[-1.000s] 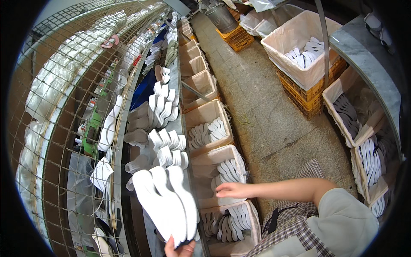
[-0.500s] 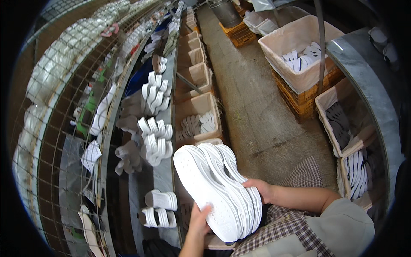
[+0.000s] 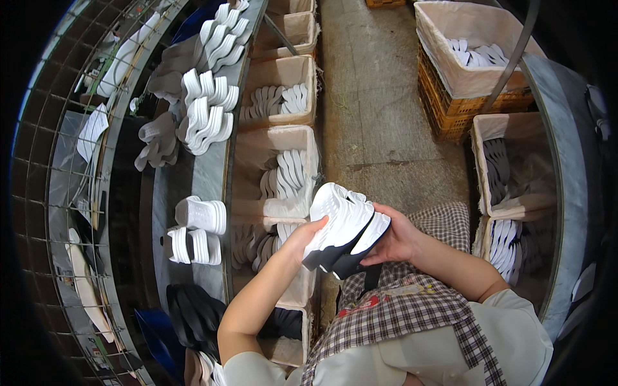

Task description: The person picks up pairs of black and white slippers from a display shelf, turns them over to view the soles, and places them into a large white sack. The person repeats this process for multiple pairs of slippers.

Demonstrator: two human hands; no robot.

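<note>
Both of my hands grip a stack of shoe soles in front of my apron. The stack is tilted, its white far ends pointing away and black parts showing at the near end. My left hand is closed on its left side, the thumb lying over the white top. On the right side my right hand wraps round the edge, with some fingers hidden beneath. Just beyond the stack stands a cloth-lined bin holding grey and white soles.
Stacks of white soles line the grey bench at left, with black soles nearer me. Wire mesh runs along its far side. At right, a lined bin sits on orange crates beside another bench.
The stack has turned and drawn closer to my body, and black parts now show on it. My hands have shifted their hold. The view has tipped downward, showing more bins below the left bench.
</note>
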